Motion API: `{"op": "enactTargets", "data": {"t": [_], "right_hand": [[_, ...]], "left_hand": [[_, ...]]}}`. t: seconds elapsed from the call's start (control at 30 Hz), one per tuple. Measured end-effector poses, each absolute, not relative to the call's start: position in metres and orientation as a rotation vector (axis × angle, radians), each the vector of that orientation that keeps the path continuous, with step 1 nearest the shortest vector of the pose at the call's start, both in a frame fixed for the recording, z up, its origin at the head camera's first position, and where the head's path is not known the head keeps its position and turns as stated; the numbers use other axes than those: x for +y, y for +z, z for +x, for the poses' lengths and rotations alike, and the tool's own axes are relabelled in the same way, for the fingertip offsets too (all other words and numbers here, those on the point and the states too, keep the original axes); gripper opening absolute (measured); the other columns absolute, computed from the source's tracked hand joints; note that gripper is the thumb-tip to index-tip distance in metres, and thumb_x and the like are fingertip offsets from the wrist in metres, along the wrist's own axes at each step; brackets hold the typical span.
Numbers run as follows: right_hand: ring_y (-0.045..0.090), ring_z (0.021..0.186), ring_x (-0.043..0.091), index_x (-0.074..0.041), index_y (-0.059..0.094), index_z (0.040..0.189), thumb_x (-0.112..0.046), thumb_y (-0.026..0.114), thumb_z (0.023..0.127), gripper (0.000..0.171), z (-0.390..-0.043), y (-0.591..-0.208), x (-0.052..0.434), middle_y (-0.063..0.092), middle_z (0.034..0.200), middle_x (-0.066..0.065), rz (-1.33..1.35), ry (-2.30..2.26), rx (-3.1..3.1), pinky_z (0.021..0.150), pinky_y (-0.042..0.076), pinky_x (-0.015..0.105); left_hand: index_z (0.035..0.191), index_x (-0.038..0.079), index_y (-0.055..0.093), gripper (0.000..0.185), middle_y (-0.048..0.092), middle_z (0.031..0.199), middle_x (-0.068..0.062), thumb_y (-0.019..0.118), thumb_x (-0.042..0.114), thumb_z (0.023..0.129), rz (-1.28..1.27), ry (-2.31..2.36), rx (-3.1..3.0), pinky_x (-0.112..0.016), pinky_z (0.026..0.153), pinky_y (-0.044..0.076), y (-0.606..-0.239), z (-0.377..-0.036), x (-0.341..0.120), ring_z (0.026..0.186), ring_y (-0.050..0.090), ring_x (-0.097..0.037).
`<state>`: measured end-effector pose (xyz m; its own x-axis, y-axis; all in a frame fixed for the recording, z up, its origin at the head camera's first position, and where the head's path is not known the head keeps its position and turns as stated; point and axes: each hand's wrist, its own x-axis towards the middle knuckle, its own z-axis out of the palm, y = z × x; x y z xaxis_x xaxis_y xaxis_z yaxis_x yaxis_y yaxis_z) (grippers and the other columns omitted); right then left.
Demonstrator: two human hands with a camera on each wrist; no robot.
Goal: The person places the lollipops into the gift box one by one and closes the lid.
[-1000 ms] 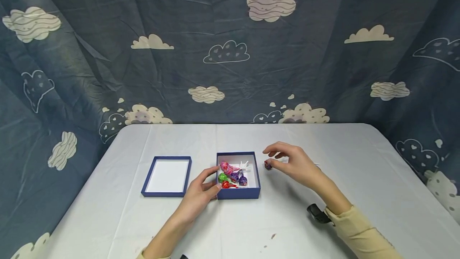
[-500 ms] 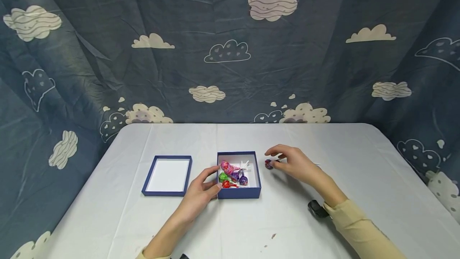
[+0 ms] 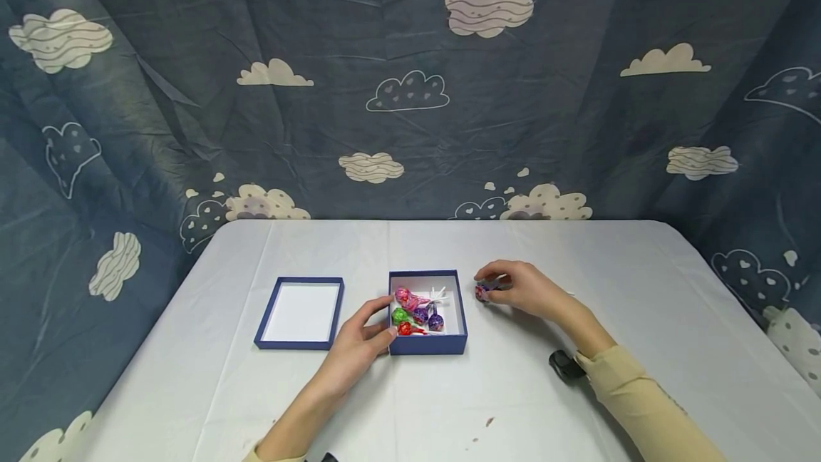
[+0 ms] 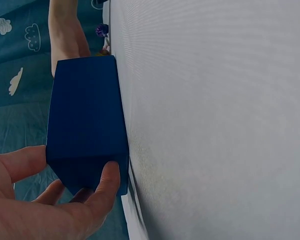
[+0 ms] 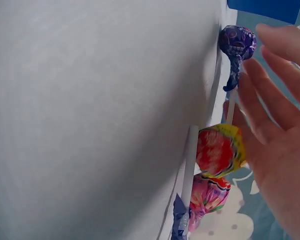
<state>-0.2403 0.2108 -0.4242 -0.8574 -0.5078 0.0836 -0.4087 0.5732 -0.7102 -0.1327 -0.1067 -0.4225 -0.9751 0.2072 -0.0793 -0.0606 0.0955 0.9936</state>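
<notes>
Blue box (image 3: 428, 345): steadied by the left hand (image 3: 353, 349), whose fingers and thumb grip its nine o'clock wall; five lollipops (image 3: 420, 315) show inside. Lid (image 3: 301, 345): further out at nine. Purple lollipop (image 5: 237, 42): outside, between two and three o'clock from the box. Right hand (image 3: 529, 292): fingers loosely extended about it, unclenched; thumb contact cannot be told. Risks: a one-sided nudge could roll the round head away; catching two sticks could drag a neighbour along; uneven left-hand pressure could skid the box. Views: the right wrist shows a yellow lollipop (image 5: 220, 150) and a pink one (image 5: 210, 192), neither discernible from the head; only the head view shows the box's contents.
</notes>
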Motion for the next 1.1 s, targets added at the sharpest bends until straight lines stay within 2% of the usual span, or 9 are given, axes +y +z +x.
{"op": "enactTargets", "data": {"t": [0.33, 0.6, 0.9, 1.1], "right_hand": [[0.063, 0.099, 0.022, -0.005, 0.07, 0.113, -0.008, 0.077, 0.084, 0.03, -0.2454, -0.4254, 0.2134, 0.068, 0.106, 0.004, -0.774, -1.042, 2.668, 0.092, 0.049, 0.046], [0.061, 0.093, 0.017, -0.009, 0.07, 0.107, -0.005, 0.076, 0.083, 0.025, -0.2459, -0.425, 0.2123, 0.067, 0.098, -0.002, -0.778, -1.015, 2.65, 0.089, 0.049, 0.042], [0.058, 0.083, 0.018, -0.008, 0.068, 0.105, -0.005, 0.077, 0.082, 0.025, -0.2443, -0.4254, 0.2146, 0.065, 0.09, 0.001, -0.758, -1.075, 2.657, 0.076, 0.05, 0.033], [0.059, 0.084, 0.019, -0.009, 0.069, 0.106, -0.007, 0.078, 0.082, 0.026, -0.243, -0.4251, 0.2158, 0.066, 0.091, 0.002, -0.735, -1.154, 2.647, 0.076, 0.05, 0.036]], "left_hand": [[0.145, 0.009, 0.046, 0.051, 0.031, 0.153, -0.021, 0.059, 0.008, 0.096, 0.159, 1.982, 2.173, -0.045, 0.092, 0.051, -0.4226, -0.1325, -0.107, 0.128, 0.048, -0.042], [0.146, 0.009, 0.045, 0.051, 0.031, 0.153, -0.019, 0.059, 0.009, 0.096, 0.154, 1.962, 2.174, -0.046, 0.093, 0.051, -0.4213, -0.1322, -0.1071, 0.128, 0.047, -0.042], [0.145, 0.009, 0.046, 0.051, 0.033, 0.152, -0.021, 0.058, 0.007, 0.096, 0.149, 1.972, 2.17, -0.046, 0.093, 0.051, -0.4222, -0.1331, -0.1064, 0.127, 0.048, -0.041], [0.145, 0.009, 0.046, 0.051, 0.032, 0.152, -0.02, 0.058, 0.007, 0.096, 0.149, 1.979, 2.166, -0.045, 0.093, 0.051, -0.4216, -0.1325, -0.106, 0.127, 0.049, -0.041]]}}
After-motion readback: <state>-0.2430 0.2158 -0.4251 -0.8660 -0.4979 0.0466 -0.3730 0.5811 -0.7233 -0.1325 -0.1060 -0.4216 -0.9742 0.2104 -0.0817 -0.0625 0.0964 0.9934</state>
